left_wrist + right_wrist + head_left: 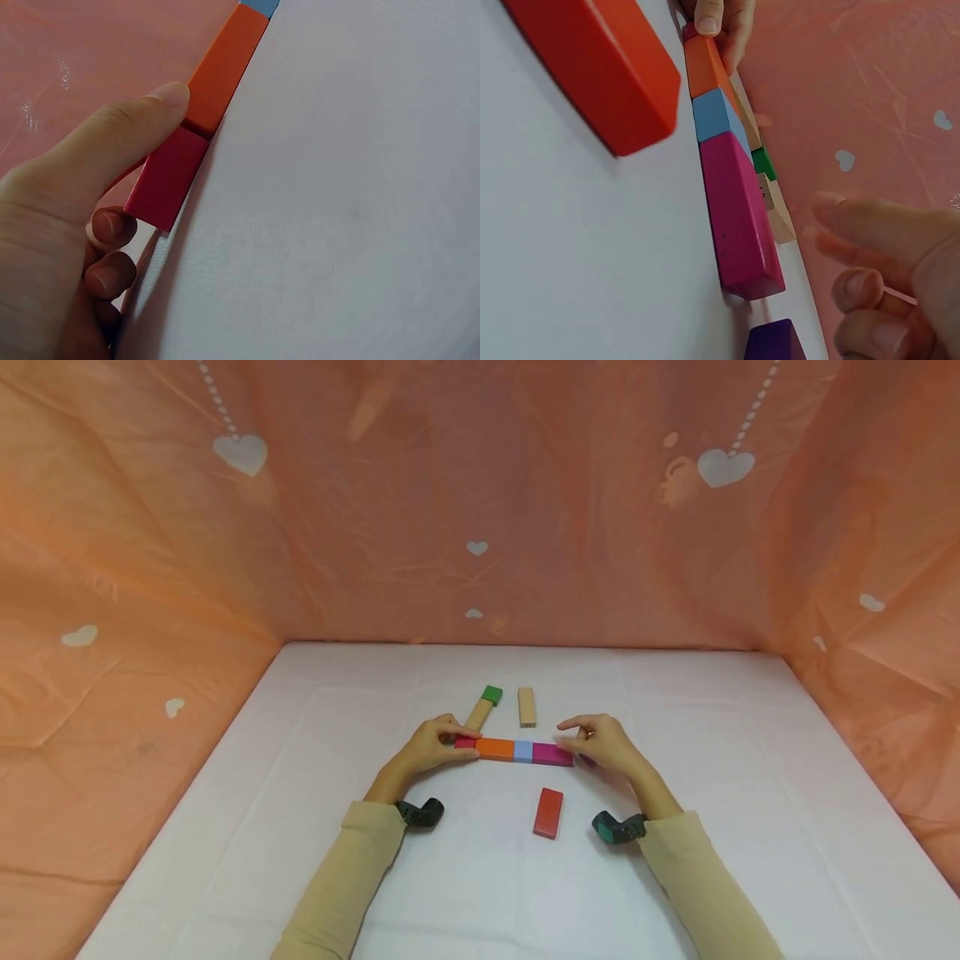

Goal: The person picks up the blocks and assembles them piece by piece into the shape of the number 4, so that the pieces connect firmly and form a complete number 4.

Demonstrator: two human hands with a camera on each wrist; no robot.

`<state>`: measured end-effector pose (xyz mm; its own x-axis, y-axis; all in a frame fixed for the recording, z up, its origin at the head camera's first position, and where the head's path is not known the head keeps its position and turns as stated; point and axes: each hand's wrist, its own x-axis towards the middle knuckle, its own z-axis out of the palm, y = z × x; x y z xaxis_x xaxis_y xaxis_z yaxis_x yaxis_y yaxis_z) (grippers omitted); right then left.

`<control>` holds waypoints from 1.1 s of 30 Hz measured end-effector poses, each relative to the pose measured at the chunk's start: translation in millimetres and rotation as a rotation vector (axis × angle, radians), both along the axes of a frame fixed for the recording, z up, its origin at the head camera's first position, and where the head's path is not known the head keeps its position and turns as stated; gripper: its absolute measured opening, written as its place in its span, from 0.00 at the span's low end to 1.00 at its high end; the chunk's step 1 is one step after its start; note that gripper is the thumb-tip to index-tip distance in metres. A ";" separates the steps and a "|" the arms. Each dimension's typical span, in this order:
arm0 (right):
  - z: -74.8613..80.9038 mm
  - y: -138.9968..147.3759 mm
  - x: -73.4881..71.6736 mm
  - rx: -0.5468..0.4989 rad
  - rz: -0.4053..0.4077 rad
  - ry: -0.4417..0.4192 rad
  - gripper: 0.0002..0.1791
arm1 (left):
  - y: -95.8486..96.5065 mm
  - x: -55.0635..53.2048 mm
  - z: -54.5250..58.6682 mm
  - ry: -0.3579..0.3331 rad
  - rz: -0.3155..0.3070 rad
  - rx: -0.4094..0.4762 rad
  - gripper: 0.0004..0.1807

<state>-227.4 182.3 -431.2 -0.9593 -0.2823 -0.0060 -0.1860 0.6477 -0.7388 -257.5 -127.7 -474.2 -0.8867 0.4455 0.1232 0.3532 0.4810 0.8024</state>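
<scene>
A row of painted wooden blocks lies end to end on the white cloth: a crimson block (169, 176), an orange block (495, 749), a light blue block (522, 751) and a magenta block (551, 754). My left hand (435, 745) pinches the crimson block at the row's left end, thumb and index finger reaching along its sides to the orange one. At the other end, my right hand (603, 745) hovers by the magenta block, fingers loosely bent with nothing between them. Just past that end stands a purple block (776, 343), mostly hidden under the right hand in the head view.
Behind the row lie a plain wooden block (479, 714) with a green block (492, 695) at its far end, and another plain block (527, 707). A red block (548, 813) lies nearer me. Orange curtains (480, 485) surround the table.
</scene>
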 end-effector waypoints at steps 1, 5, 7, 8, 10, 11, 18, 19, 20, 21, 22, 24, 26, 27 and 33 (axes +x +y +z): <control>0.4 -0.8 -2.3 -0.006 0.003 0.003 0.18 | -0.3 0.4 0.7 0.001 -0.003 0.004 0.18; 0.7 -2.8 -13.3 -0.040 0.017 -0.027 0.19 | -1.1 1.0 1.4 0.005 -0.008 0.015 0.18; 1.1 -3.9 -18.7 -0.057 0.023 -0.054 0.21 | -1.3 0.7 1.2 0.004 -0.009 0.016 0.18; 1.2 -4.4 -21.3 -0.063 0.023 -0.079 0.22 | -1.5 0.4 1.0 0.001 -0.008 0.017 0.18; 2.2 -6.0 -25.8 -0.081 0.026 -0.121 0.23 | -1.9 0.0 0.1 -0.004 -0.006 0.018 0.17; 2.6 -6.9 -28.0 -0.086 0.025 -0.143 0.24 | -2.0 -0.1 -0.3 -0.007 -0.004 0.017 0.17; 10.0 -14.2 -41.9 -0.089 0.002 -0.210 0.26 | -2.4 0.7 0.0 -0.013 0.001 0.016 0.17; 10.2 -14.4 -43.5 -0.094 -0.003 -0.217 0.26 | -2.0 0.9 0.4 -0.012 0.000 0.013 0.17; 10.2 -14.6 -44.9 -0.100 -0.006 -0.225 0.26 | -1.8 1.1 0.7 -0.010 -0.002 0.012 0.17; 10.1 -14.9 -46.3 -0.108 -0.008 -0.232 0.27 | -1.6 1.2 1.1 -0.011 -0.004 0.010 0.17; 9.9 -15.0 -47.7 -0.115 -0.006 -0.236 0.27 | -1.4 1.3 1.5 -0.011 -0.003 0.009 0.17; 8.7 -15.5 -50.5 -0.130 -0.009 -0.240 0.27 | -1.1 1.1 2.0 -0.005 -0.005 0.005 0.17; 7.6 -15.7 -53.3 -0.143 -0.003 -0.231 0.27 | -0.9 0.9 2.2 -0.001 -0.007 0.000 0.17; 7.2 -15.7 -54.6 -0.147 -0.003 -0.226 0.27 | -0.7 0.7 2.4 -0.004 -0.005 -0.002 0.17; 7.8 -16.9 -60.4 -0.194 -0.023 -0.266 0.27 | -0.9 0.9 1.9 -0.008 -0.003 -0.007 0.17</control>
<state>-287.9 165.4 -423.5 -0.9374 -0.2814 -0.2052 0.0429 0.4916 -0.8697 -256.6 -128.6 -472.3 -0.8866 0.4487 0.1125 0.3477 0.4860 0.8018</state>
